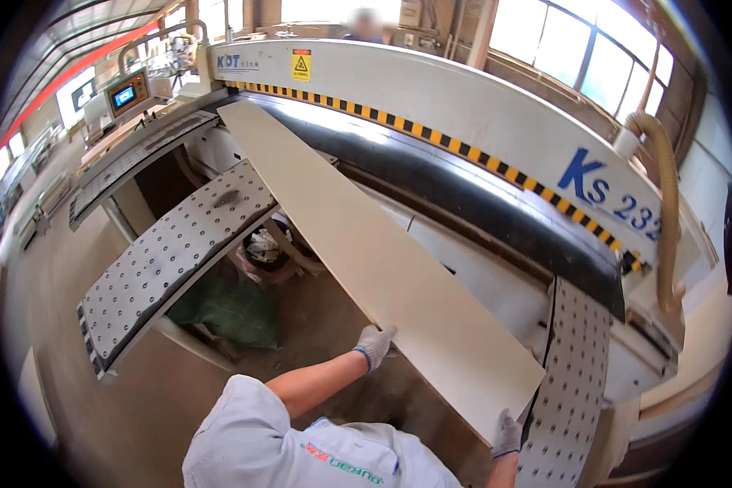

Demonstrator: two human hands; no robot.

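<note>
Pale board (378, 252), long edge in left hand (374, 346), end in right hand (507, 433)

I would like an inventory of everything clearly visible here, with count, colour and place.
Long board: one, beige, slanting across centre
Machine beam: one, white, across top
Warning strip: one, black-yellow, beam's lower edge
Warning label: one, yellow, beam's left part
Control screen: one, blue, upper left
Studded tables: three, light grey, two left, one right
Corrugated hose: one, tan, right
Sack: one, green, below nearer left table
Windows: several, bright white, mainly top
Another person: one, colour unclear, behind beam
Work shirt: one, pale, lower edge
Left hand: one, white glove, board's near edge
Right hand: one, white glove, board's nearest end
</note>
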